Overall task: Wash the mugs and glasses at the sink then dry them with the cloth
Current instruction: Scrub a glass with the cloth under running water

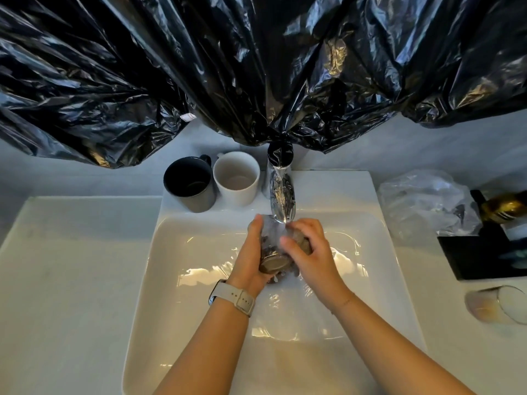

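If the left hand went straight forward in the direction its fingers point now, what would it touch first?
The left hand grips the glass and points away from the person, toward the back of the sink. Straight on, it would probably meet the sink's back ledge near the white mug; depth is unclear.

Home bathroom or washroom, at a vanity sink. White rectangular ceramic basin (370,252) set in a pale countertop (71,266), chrome tap (281,195) at the back with water running. Black plastic sheeting (256,67) hangs over the wall above the basin. Two mugs on the back ledge, a dark mug (189,183) and a white mug (236,178). On the right: crumpled clear plastic bag (425,201), black tray (482,255) with a gold-capped bottle (504,208), a glass (496,306) lying on its side.
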`<state>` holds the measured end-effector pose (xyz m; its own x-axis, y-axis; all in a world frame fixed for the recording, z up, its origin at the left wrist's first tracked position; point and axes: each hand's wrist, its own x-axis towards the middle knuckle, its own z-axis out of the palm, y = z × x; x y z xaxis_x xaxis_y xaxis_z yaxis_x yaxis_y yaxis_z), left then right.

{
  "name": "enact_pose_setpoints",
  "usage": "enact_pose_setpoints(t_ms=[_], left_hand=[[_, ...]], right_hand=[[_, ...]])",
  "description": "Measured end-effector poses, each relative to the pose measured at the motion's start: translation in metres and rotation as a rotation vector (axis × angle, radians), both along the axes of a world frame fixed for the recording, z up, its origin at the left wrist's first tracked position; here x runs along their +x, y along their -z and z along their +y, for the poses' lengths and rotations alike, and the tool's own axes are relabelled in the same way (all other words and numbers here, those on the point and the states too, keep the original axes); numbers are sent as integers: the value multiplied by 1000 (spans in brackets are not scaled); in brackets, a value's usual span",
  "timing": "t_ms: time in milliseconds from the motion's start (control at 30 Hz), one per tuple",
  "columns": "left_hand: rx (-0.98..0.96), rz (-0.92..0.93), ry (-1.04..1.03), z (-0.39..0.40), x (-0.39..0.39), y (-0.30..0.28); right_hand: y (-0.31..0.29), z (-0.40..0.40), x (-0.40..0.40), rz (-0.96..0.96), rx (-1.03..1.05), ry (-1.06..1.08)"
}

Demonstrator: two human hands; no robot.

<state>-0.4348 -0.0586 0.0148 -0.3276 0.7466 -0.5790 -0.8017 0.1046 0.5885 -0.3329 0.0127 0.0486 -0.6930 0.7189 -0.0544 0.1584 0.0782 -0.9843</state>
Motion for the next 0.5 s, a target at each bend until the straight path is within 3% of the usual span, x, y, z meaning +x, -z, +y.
enact_pose_setpoints(t_ms=[133,267,433,500], left_hand=[[-17,14,-17,-1,9,-4],[30,-116,-19,-7,7,-11],[60,-55,-19,-23,11,-7],[155,-2,-34,-27,16,-9]], right_hand=[[-11,-1,-10,28,146,-148],[-8,5,-8,-44,-105,60],[-8,-17,4,29,-35,-123],[-13,-7,-10,46,-161,-41]])
